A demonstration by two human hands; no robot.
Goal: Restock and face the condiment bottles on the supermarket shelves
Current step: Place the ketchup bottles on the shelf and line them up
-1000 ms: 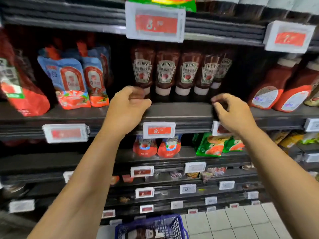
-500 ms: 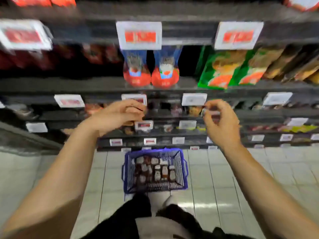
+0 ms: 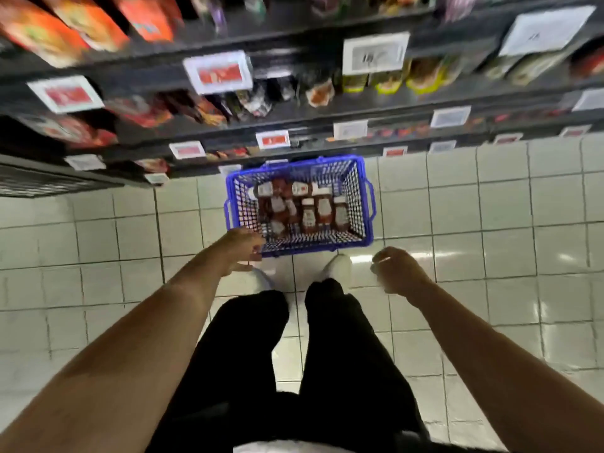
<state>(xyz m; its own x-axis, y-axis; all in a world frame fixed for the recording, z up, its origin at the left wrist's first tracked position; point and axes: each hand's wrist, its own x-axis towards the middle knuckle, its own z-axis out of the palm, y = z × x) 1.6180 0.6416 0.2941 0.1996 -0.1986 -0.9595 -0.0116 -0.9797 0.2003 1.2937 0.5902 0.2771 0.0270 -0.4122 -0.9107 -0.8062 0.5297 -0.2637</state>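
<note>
On the tiled floor (image 3: 490, 223) at the centre of the frame, a blue wire basket (image 3: 367, 204) stands at the foot of the dark shelves (image 3: 294, 103), just ahead of my white shoes (image 3: 338, 266). Inside it I see the condiment bottles (image 3: 307, 207), brown with white caps and labels, some upright and some lying over; the mesh and blur keep me from counting them or reading a label. My left hand (image 3: 243, 251), centre left, reaches to the basket's near left corner with fingers relaxed and holding nothing; whether it touches the rim I cannot tell. My right hand (image 3: 394, 269), centre right, hangs over the floor beside the basket, fingers loosely curled, nothing in it. Across the top of the frame the shelves run smeared by motion: red and orange packs (image 3: 81, 24) at upper left, white price tags (image 3: 218, 71) on the edges, their figures unreadable. My black trousers (image 3: 343, 354) fill the lower middle, cut off by the bottom edge.
</note>
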